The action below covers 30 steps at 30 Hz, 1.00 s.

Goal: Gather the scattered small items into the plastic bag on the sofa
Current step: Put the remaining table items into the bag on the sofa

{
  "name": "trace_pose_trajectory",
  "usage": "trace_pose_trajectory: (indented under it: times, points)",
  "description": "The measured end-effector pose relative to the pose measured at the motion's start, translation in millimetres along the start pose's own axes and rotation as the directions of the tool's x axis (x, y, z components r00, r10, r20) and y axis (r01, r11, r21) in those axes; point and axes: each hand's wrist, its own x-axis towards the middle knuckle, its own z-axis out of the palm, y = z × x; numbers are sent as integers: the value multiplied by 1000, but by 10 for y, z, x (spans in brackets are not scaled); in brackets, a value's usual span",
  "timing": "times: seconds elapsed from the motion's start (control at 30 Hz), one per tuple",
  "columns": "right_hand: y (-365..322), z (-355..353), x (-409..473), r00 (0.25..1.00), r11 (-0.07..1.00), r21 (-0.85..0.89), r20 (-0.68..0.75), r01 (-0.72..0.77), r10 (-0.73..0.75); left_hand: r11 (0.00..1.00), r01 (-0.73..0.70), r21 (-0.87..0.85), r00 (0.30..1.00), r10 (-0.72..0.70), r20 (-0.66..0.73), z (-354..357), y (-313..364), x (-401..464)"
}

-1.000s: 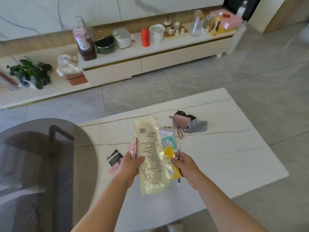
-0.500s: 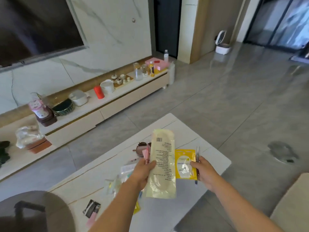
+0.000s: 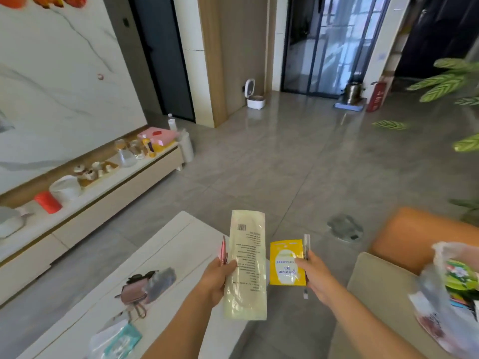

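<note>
Left hand: the left hand (image 3: 217,279) gripped a long pale packet (image 3: 246,265) between thumb and curled fingers, and a thin pink pen (image 3: 223,251) was pinched in the same hand, behind the packet's left edge.
Long axis of the packet: it stood almost upright, with the top end away from the person and the bottom end hanging free under the hand.
Right hand: the right hand (image 3: 315,277) pinched a yellow sachet (image 3: 285,263) with thumb and fingers, and it held also a slim clear pen (image 3: 306,248), upright along the sachet's right side.
Plastic bag: the plastic bag (image 3: 452,294) lay on the sofa (image 3: 378,288), at the right edge of the view, already with coloured packets inside.
Direction from the hands: the bag was to the right of both hands; its mouth was not clearly shown.
Nearer hand: the right hand was nearer to the bag, the left one well apart from it, so I judged the right-hand items would probably go in first.
Still on the table: on the white table (image 3: 166,244), to the left, a pink pouch (image 3: 134,292) and a teal-and-clear packet (image 3: 116,340) remained, so the gathering was not finished.
Possible trouble: the long packet could catch the bag's rim if it entered crosswise.
</note>
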Motion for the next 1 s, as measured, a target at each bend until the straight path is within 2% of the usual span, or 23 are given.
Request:
trace_pose_trajectory:
  times: [0.3, 0.47, 0.6, 0.7, 0.8, 0.9, 1.0]
  points:
    - [-30, -1152, 54, 956, 996, 87, -294, 24, 2, 985, 65, 161, 970, -100, 219, 1315, 107, 531]
    - [-54, -1638, 128, 895, 987, 158, -444, 36, 39, 961, 127, 246, 920, -207, 333, 2017, 129, 864]
    - [-209, -2017, 169, 819, 982, 174, -572, 72, 41, 936, 142, 323, 862, -277, 425, 2568, 210, 1150]
    - [-308, -2232, 226, 720, 978, 184, -692, 98, 58, 901, 114, 418, 802, -332, 497, 2970, 323, 1366]
    - [-344, -2416, 322, 587, 957, 246, -802, 155, 111, 854, 88, 513, 744, -398, 536, 3357, 416, 1595]
    - [-300, -2599, 355, 442, 954, 285, -870, 90, 218, 808, 46, 588, 706, -442, 553, 3696, 426, 1795]
    - [-217, -2760, 263, 353, 945, 321, -892, 60, 281, 768, -10, 641, 679, -465, 569, 4011, 337, 1898]
